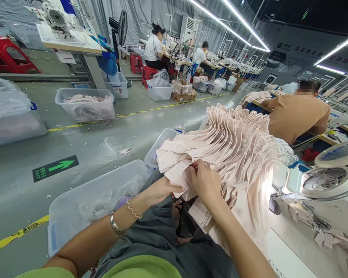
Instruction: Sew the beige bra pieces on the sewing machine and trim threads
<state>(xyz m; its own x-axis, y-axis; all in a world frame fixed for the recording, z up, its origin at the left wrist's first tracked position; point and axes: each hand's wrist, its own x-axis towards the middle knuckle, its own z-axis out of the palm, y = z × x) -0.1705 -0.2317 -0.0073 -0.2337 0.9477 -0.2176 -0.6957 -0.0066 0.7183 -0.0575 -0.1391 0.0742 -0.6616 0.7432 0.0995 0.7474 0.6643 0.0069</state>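
A large heap of pale pink fabric pieces [237,146], layered in wavy folds, lies beside the sewing machine. At the heap's near left edge, my left hand [164,190] holds the end of one piece between thumb and fingers. My right hand [206,182] is closed on the same end from the right, its fingertips curled and partly hidden against the fabric. Both hands are close together above my lap. More flat fabric ends hang below my right hand.
The white sewing machine [330,189] stands at the right. An open plastic bin [98,189] is at my left, with a smaller bin [162,143] beyond it. A person in a tan shirt [298,116] sits ahead on the right; other people work farther back.
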